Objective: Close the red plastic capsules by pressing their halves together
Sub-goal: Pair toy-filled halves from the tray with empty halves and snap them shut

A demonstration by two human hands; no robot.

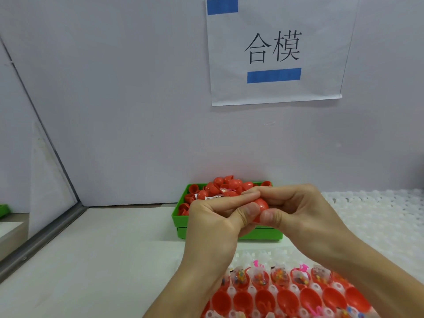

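At the far left we see a metal rail (43, 235) running diagonally along the edge of the white desk (103, 260), with a pale partition wall (114, 111) rising behind it. Moving right, we come to a green bin (181, 220) at the back of the desk, heaped with red capsule halves (220, 187) and a few small packets. Just in front of the bin our left hand (213, 221) is raised above the desk, its grip closed on a red capsule (261, 206): the thumb presses against the capsule's near side and the fingers curl over its top. Our right hand (298, 210) meets it from the other side, its grip likewise wrapped round the same capsule, thumb underneath and fingers above, so that both thumbs lie side by side on the red shell. We cannot tell whether the halves are fully joined. Below the hands lies a white tray (252, 290) of open red halves (286, 299), the farther row holding small bagged toys (259, 277). On the wall above hangs a paper sign (275, 51) with blue strips. At the far right a white bumpy sheet (378, 210) covers the desk.
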